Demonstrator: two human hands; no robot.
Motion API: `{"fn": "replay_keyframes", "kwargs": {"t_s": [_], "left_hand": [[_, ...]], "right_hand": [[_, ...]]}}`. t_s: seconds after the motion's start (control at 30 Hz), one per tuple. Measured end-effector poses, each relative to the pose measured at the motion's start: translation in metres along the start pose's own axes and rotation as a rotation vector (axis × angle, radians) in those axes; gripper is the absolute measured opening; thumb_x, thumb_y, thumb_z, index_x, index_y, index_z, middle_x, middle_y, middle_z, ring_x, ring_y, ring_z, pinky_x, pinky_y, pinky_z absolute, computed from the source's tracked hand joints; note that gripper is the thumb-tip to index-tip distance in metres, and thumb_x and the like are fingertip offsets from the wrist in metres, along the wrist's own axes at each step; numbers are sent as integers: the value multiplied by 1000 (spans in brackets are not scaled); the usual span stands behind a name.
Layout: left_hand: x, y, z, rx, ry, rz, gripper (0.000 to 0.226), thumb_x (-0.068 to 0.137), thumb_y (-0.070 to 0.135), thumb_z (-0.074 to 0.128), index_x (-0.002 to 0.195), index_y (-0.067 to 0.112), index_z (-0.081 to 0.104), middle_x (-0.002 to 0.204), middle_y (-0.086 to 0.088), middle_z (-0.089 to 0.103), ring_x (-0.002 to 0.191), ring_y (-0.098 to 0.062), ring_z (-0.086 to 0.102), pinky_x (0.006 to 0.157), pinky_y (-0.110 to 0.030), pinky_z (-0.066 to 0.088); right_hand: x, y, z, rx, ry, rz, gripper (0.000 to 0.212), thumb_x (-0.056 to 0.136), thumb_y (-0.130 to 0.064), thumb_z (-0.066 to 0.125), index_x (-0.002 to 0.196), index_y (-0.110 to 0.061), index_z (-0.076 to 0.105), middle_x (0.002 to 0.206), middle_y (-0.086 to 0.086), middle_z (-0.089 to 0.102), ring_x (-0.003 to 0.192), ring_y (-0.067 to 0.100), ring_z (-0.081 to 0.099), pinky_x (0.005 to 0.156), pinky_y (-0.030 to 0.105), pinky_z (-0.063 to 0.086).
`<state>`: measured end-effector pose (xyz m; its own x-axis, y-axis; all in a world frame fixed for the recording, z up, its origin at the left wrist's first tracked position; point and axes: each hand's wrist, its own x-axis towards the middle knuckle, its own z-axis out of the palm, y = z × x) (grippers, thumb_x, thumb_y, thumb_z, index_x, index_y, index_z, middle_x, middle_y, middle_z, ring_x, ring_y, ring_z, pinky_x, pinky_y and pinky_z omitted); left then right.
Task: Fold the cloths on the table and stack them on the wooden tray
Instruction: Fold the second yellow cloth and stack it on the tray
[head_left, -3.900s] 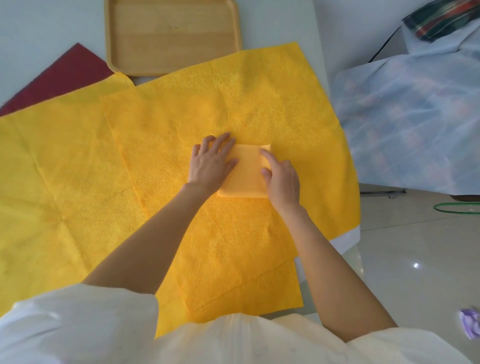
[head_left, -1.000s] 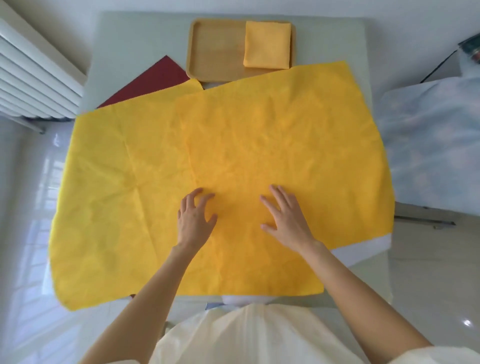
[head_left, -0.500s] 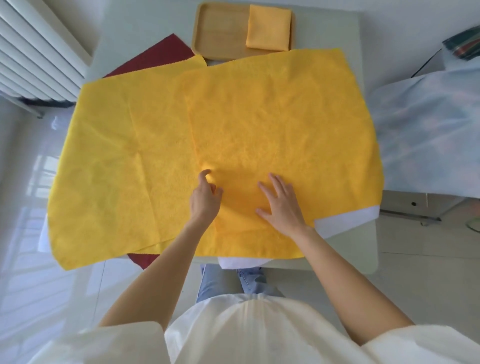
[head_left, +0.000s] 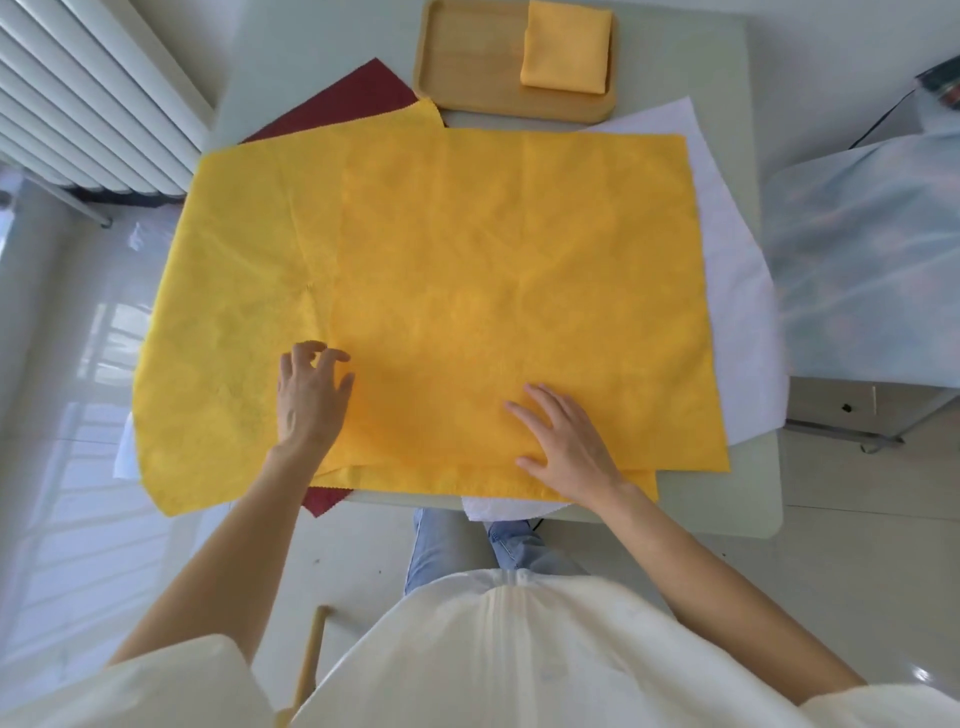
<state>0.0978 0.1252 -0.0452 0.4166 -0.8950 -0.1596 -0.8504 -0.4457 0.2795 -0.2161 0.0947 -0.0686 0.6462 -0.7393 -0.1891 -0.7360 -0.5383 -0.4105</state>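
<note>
A large yellow cloth lies flat on top of the pile on the table. A second yellow cloth sticks out from under it on the left. A dark red cloth and a white cloth lie beneath both. My left hand hovers at the top cloth's left edge with fingers curled and apart, holding nothing. My right hand rests flat on the top cloth near its front edge. The wooden tray stands at the far side with one folded yellow cloth in its right half.
The grey table shows at its right and front edges. A white radiator stands at the left. A covered piece of furniture stands close on the right. My knees sit under the table's front edge.
The folded yellow cloth went from under my hands onto the tray. Since then my hands have spread apart on the top cloth, the left one reaching its left edge, and the view has pulled back.
</note>
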Motion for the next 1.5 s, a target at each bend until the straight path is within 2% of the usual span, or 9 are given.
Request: {"fn": "replay_keyframes", "kwargs": {"t_s": [0.17,0.33,0.57,0.67,0.73,0.87,0.97,1.23,1.5], "left_hand": [[-20,29,17,-41,-109,367,24,80,29,70,100,18,66,116,-6,58,112,-30,48,90,-45,44],[-59,71,38,-14,-324,609,38,75,49,68,102,24,62,113,1,57,105,-19,51,89,-33,42],[-65,78,47,-36,-157,437,32,77,-3,59,104,14,61,96,-5,63,87,-27,59,53,-34,48],[-58,71,37,-29,-106,383,22,91,7,51,109,15,61,95,-4,66,89,-26,60,55,-36,49],[-57,65,28,-11,-92,347,21,94,12,48,110,14,61,94,-5,68,86,-27,62,55,-32,42],[-57,53,11,19,-155,329,24,98,17,41,115,16,57,99,-4,69,75,-29,63,54,-28,34],[-64,55,0,23,-228,356,28,100,20,35,122,19,53,104,-2,68,78,-28,63,56,-28,35],[-59,62,-33,16,-336,402,23,100,30,32,117,22,46,54,9,43,47,-13,43,48,-31,32],[66,93,-42,-10,-30,389,11,94,25,50,100,19,58,98,2,67,81,-25,62,59,-29,38]], "right_hand": [[-4,3,-1,-36,-53,-37,46,76,-35,73,115,-19,55,149,9,32,140,28,23,111,46,23],[-3,5,3,-62,43,-65,12,80,-20,70,84,-13,61,136,15,49,130,35,40,99,52,40],[-10,4,-12,73,230,-62,16,78,-9,71,89,-9,60,111,9,65,103,26,61,87,40,51],[-24,18,-11,-8,232,-40,32,71,4,70,100,-10,64,107,6,67,99,25,63,83,40,53],[-35,29,-18,13,289,72,28,76,5,67,100,-9,65,98,6,70,86,25,67,67,34,55],[-55,43,-39,26,353,210,9,89,-10,57,92,-10,66,74,5,69,56,25,62,44,21,33],[-67,45,-51,23,332,158,27,91,-26,42,89,-14,66,66,1,67,47,25,58,41,20,29],[-76,57,-97,76,95,150,9,87,-24,63,93,-20,69,58,0,64,49,20,54,46,26,35],[33,104,-161,22,262,133,10,88,-20,62,97,-17,66,97,-2,70,85,22,65,63,32,49]]}}
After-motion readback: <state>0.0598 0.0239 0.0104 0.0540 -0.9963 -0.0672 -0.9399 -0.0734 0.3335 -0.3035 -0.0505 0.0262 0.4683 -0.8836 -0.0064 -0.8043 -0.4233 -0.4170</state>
